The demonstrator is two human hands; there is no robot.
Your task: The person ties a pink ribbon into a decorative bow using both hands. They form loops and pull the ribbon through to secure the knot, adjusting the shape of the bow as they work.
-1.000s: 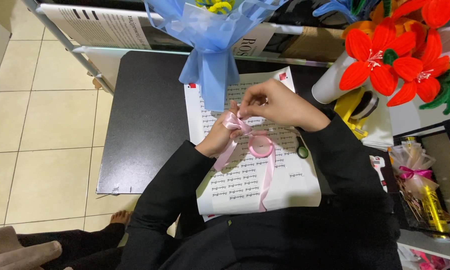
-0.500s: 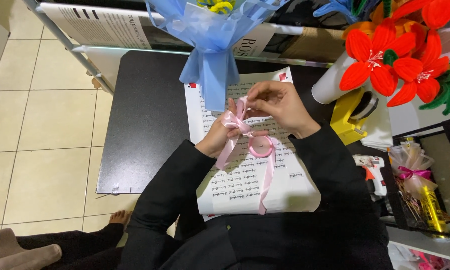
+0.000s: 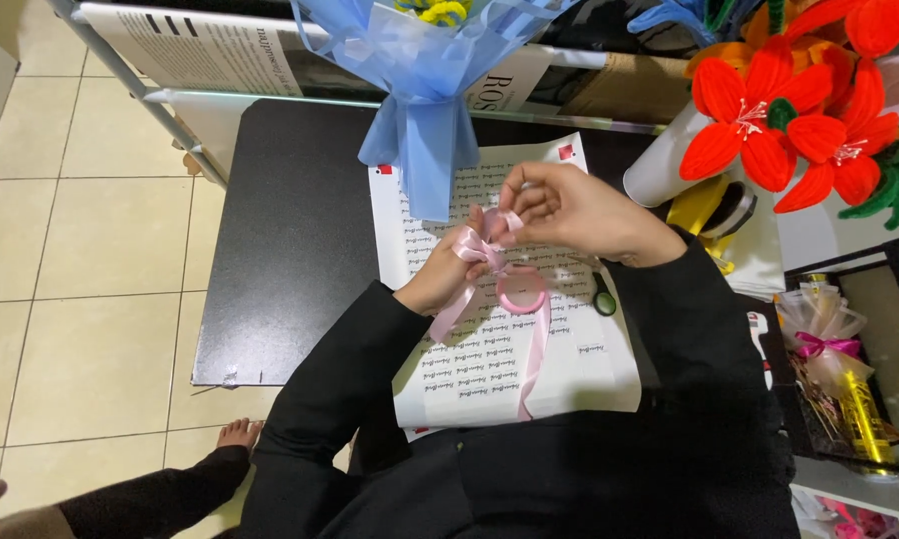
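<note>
My left hand (image 3: 448, 268) pinches the knot of a pink satin ribbon (image 3: 477, 250) above a white printed wrapping sheet (image 3: 579, 359). My right hand (image 3: 569, 212) grips a small loop of the same ribbon at the top. Two ribbon tails hang down over the sheet, and one leads to a pink ribbon spool (image 3: 522, 291) lying just below my hands. The stem of a bouquet in blue wrap (image 3: 425, 110) points at my hands from above. Both arms wear black sleeves.
The sheet lies on a black table (image 3: 290, 240). Scissors (image 3: 603, 297) rest right of the spool. Red and orange artificial flowers (image 3: 789, 110) in a white vase stand at the right, with a yellow tape dispenser (image 3: 714, 212) below. Small wrapped packets (image 3: 834, 349) sit far right. Tiled floor lies left.
Both hands have stayed over the sheet, working the ribbon. The right hand has lifted slightly and pulled a small loop upward, and the bow shape has tightened.
</note>
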